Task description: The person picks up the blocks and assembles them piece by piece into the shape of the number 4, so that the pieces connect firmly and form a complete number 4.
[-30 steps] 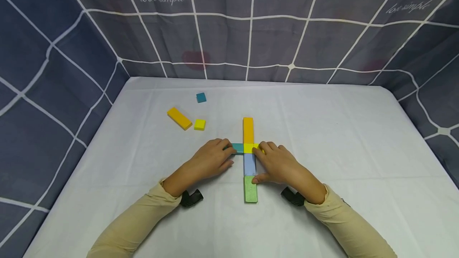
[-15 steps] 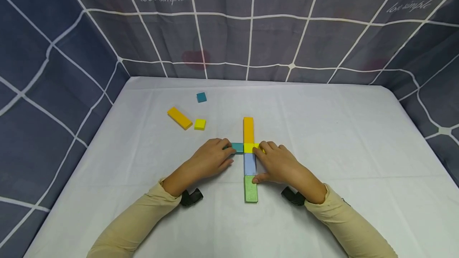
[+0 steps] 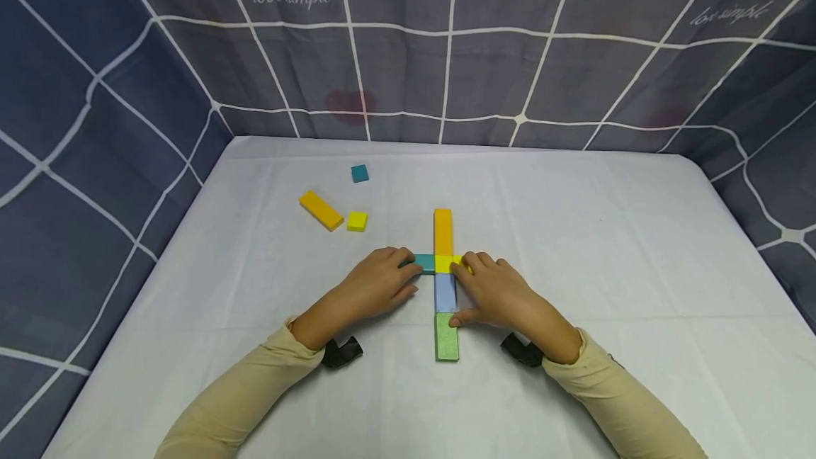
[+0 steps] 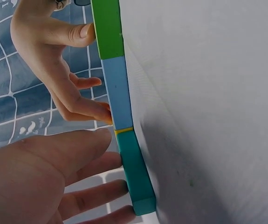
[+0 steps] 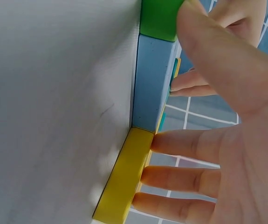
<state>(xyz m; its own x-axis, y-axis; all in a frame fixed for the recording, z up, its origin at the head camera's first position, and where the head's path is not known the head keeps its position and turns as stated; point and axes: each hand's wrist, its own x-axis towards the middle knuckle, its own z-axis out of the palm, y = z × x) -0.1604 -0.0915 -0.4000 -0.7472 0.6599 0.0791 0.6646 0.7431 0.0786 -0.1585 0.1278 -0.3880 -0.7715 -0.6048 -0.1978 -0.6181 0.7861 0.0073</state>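
Note:
Wooden blocks lie flat in a cross: an orange block (image 3: 443, 232) at the top, a yellow section (image 3: 443, 264) at the centre, then a light blue block (image 3: 445, 294) and a green block (image 3: 447, 338) below. My left hand (image 3: 377, 285) rests its fingertips on the teal block (image 4: 137, 175) forming the left arm. Straight fingers of my right hand (image 3: 496, 294) touch the yellow block (image 5: 122, 177) on the right arm, while its thumb touches the green one. From the head view, fingers partly cover both side arms.
Beyond my left hand lie a loose orange block (image 3: 321, 211), a small yellow block (image 3: 357, 222) and a small teal block (image 3: 360, 173). A white cloth (image 3: 605, 232) covers the table. Dark gridded curtains (image 3: 401, 69) hang behind it and at both sides.

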